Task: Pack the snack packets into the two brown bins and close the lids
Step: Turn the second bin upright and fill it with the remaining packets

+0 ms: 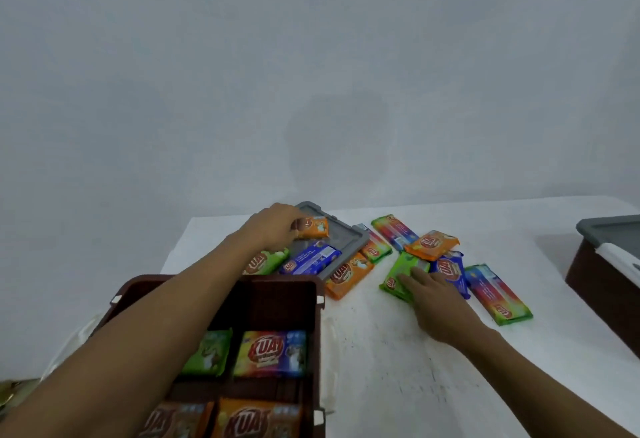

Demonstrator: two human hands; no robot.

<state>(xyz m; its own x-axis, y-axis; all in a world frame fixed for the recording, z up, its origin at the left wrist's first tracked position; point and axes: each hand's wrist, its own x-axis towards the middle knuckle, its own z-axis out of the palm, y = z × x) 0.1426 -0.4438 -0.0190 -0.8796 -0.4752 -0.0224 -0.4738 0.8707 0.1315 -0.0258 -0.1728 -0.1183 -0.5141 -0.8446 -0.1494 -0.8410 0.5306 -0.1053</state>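
White table (450, 368); packets (497, 294); bins (277, 299).

A: Where is the open bin (277, 302)?
B: At seven o'clock on the table (398, 368), with packets in its compartments (270, 354).
A: And its lid (346, 240)?
B: Flat behind it, toward twelve, with packets (311, 259) lying on and against it.
A: The loose packets (431, 245)?
B: Scattered at one o'clock, right of the lid.
A: The second bin (602, 278)?
B: At three o'clock by the table edge, lid on.

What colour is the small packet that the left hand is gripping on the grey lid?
Orange; the small snack packet shows clearly in the head view.
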